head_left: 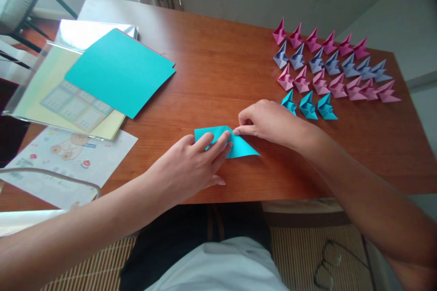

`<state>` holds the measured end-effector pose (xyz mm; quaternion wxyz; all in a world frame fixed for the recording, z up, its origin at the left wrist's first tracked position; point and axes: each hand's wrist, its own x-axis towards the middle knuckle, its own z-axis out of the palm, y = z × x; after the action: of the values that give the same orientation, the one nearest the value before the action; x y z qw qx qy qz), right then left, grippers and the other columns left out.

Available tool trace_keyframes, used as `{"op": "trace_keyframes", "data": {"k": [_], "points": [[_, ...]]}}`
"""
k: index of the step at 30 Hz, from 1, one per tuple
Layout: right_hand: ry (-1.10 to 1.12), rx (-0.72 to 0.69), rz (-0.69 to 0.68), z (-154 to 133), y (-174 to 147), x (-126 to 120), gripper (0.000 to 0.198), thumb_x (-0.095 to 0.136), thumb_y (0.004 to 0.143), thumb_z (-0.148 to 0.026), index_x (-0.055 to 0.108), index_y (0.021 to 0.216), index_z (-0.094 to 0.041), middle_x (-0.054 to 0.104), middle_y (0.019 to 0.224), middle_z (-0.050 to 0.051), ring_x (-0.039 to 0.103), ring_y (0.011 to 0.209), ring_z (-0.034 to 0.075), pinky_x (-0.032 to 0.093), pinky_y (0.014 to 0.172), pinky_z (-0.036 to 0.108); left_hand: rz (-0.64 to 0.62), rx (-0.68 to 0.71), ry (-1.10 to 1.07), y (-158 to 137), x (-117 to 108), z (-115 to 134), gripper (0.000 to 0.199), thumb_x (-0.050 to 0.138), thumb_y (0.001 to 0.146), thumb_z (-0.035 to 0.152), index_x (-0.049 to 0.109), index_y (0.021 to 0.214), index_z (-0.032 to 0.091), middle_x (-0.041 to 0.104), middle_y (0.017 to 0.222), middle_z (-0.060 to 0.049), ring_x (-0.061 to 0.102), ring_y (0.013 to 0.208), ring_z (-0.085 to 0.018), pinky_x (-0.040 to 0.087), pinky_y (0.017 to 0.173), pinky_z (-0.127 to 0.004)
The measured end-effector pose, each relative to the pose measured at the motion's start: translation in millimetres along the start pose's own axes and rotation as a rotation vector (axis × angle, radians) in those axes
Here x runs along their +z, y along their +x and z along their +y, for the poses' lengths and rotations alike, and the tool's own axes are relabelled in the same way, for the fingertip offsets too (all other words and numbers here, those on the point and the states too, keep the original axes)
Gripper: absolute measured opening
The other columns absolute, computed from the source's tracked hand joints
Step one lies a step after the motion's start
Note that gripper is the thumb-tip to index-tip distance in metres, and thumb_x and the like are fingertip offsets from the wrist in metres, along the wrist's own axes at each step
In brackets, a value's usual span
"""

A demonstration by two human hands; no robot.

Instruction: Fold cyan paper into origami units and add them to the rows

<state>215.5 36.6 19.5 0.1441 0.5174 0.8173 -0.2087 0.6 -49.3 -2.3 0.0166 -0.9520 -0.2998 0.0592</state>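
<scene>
A partly folded sheet of turquoise origami paper (244, 146) lies near the table's front edge, its right corner drawn to a point. My left hand (201, 159) rests on the paper with fingers stretched over it, covering much of its left and middle part. At the paper's upper edge, my right hand (261, 120) has thumb and forefinger closed together on the fold. Just beyond my right wrist stand several turquoise folded paper figures (308, 105), one partly behind the hand.
Rows of pink (321, 82), lavender (316, 60) and magenta paper figures (313, 40) stand at the back right. Turquoise sheets (124, 70) lie over a plastic-wrapped paper pack (34, 82) at left. A printed sheet (112, 150) lies below. Eyeglasses (324, 263) rest beneath table level.
</scene>
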Motion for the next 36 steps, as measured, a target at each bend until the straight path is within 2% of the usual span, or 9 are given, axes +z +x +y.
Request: {"op": "trace_keyframes", "data": {"k": [6,9,14,18,20,24,28,32,36], "points": [[-0.041,0.018,-0.215,18,-35,2,0.030,0.069,0.090,-0.040,0.068,0.067,-0.020,0.067,0.067,0.002,0.054,0.061,0.013,0.025,0.056,0.029,-0.014,-0.003,0.004,0,2,0,0.071,0.059,0.092,0.064,0.055,0.147,0.019,0.043,0.163,-0.007,0.056,0.117,-0.029,0.050,0.076,-0.039],[-0.040,0.038,-0.218,32,-53,10,0.030,0.071,0.089,-0.039,0.068,0.066,-0.021,0.067,0.066,0.001,0.055,0.061,0.014,0.026,0.056,0.029,0.013,-0.005,-0.014,0,4,-1,0.072,0.062,0.090,0.064,0.057,0.146,0.020,0.044,0.162,-0.008,0.057,0.116,-0.030,0.051,0.075,-0.040],[0.136,-0.009,-0.034,41,-70,25,0.022,0.072,0.086,-0.029,0.067,0.066,-0.023,0.070,0.069,-0.001,0.060,0.064,0.017,0.032,0.059,0.030,0.022,-0.001,-0.053,0,4,-7,0.066,0.065,0.091,0.058,0.059,0.144,0.020,0.048,0.158,-0.007,0.058,0.113,-0.029,0.051,0.077,-0.040],[0.267,0.105,0.287,18,-71,45,0.014,0.064,0.093,-0.026,0.067,0.079,-0.023,0.072,0.083,0.002,0.064,0.075,0.018,0.039,0.066,0.030,0.044,-0.011,-0.095,-2,4,-9,0.060,0.055,0.097,0.057,0.057,0.145,0.021,0.048,0.159,-0.005,0.056,0.116,-0.031,0.050,0.086,-0.041],[0.196,0.181,0.381,4,-71,58,0.017,0.071,0.088,-0.033,0.062,0.078,-0.022,0.069,0.083,0.003,0.062,0.077,0.020,0.038,0.064,0.031,0.053,-0.032,-0.136,-5,5,-8,0.059,0.053,0.098,0.057,0.056,0.146,0.021,0.046,0.160,-0.006,0.055,0.118,-0.032,0.049,0.089,-0.043],[0.234,0.110,0.477,-13,-70,79,0.017,0.070,0.089,-0.025,0.056,0.080,-0.022,0.066,0.087,0.004,0.060,0.084,0.022,0.042,0.073,0.033,0.100,-0.083,-0.261,-11,7,-7,0.052,0.054,0.099,0.049,0.058,0.142,0.021,0.050,0.156,-0.010,0.056,0.118,-0.033,0.050,0.095,-0.048],[0.402,0.118,0.577,-19,-73,86,0.018,0.068,0.091,-0.022,0.054,0.079,-0.023,0.064,0.081,0.002,0.060,0.080,0.021,0.044,0.072,0.033,0.195,-0.196,-0.487,-14,7,-9,0.039,0.051,0.101,0.031,0.061,0.135,0.017,0.060,0.142,-0.014,0.060,0.119,-0.029,0.051,0.099,-0.044],[0.584,0.146,0.768,-38,-81,87,0.013,0.063,0.094,-0.020,0.057,0.083,-0.024,0.066,0.078,0.000,0.061,0.071,0.017,0.048,0.067,0.030,0.260,-0.368,-0.776,-10,-3,-11,0.027,0.052,0.100,0.029,0.071,0.114,0.017,0.072,0.112,-0.009,0.068,0.097,-0.021,0.054,0.083,-0.032],[0.508,-0.041,0.965,-65,-86,95,0.014,0.062,0.093,-0.013,0.058,0.089,-0.025,0.069,0.082,0.003,0.065,0.077,0.020,0.053,0.075,0.035,0.316,-0.483,-1.086,-2,-16,-13,0.021,0.061,0.097,0.035,0.073,0.101,0.019,0.077,0.099,-0.004,0.071,0.089,-0.017,0.054,0.078,-0.025]]}}
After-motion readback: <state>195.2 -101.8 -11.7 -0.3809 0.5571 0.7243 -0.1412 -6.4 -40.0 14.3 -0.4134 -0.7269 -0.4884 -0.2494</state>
